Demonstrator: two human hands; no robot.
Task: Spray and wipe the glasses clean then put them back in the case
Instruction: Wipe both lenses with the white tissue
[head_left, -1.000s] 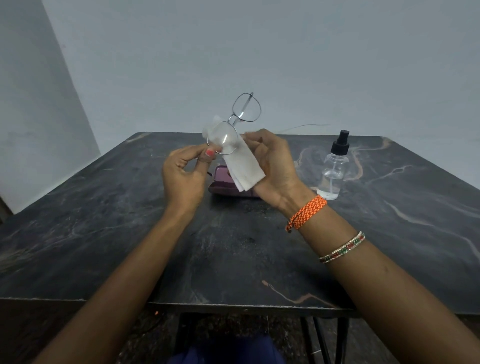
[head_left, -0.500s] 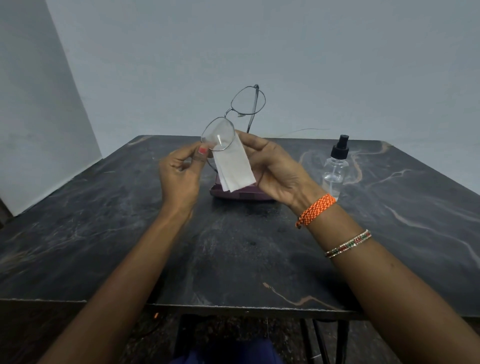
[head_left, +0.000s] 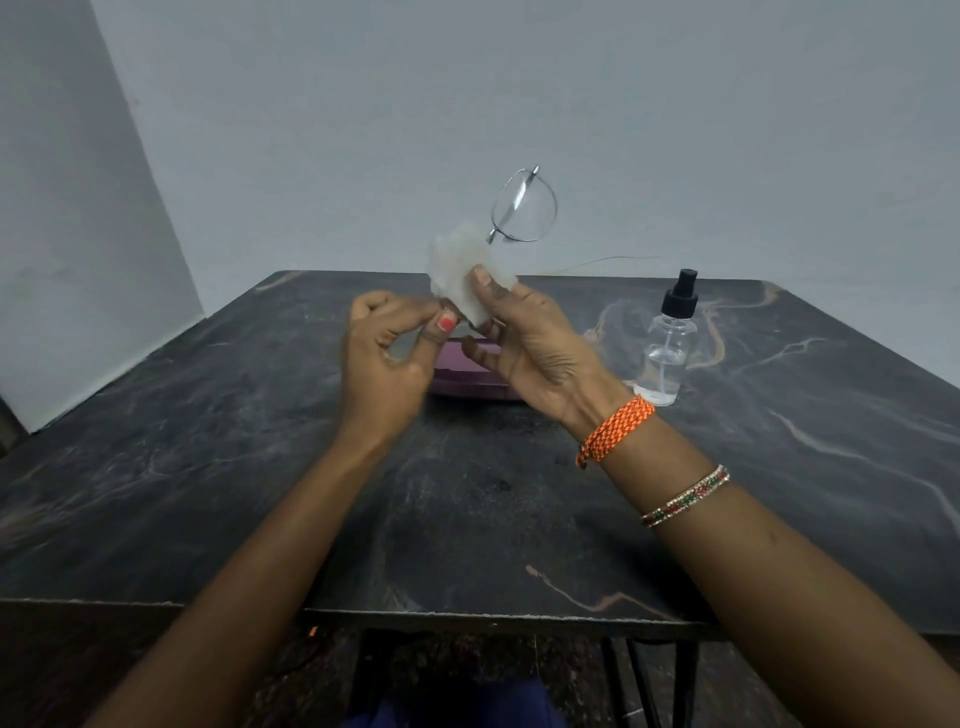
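Thin metal-rimmed glasses (head_left: 524, 205) are held up above the table, one lens sticking up free. The other lens is wrapped in a white cloth (head_left: 460, 270). My right hand (head_left: 524, 343) pinches the cloth around that lens with thumb on top. My left hand (head_left: 387, 358) pinches the lower edge of the frame and cloth with thumb and fingers. A purple glasses case (head_left: 467, 382) lies on the table behind my hands, mostly hidden. A clear spray bottle (head_left: 667, 345) with a black pump stands upright to the right.
The dark marble table (head_left: 260, 467) has its front edge near me and grey walls close behind it. A thin wire (head_left: 608, 261) runs along the back edge. Bangles and an orange thread band circle my right wrist.
The cloth hung flat below the lens before; now it is bunched around that lens under my right thumb. The glasses have tilted, the free lens swinging right.
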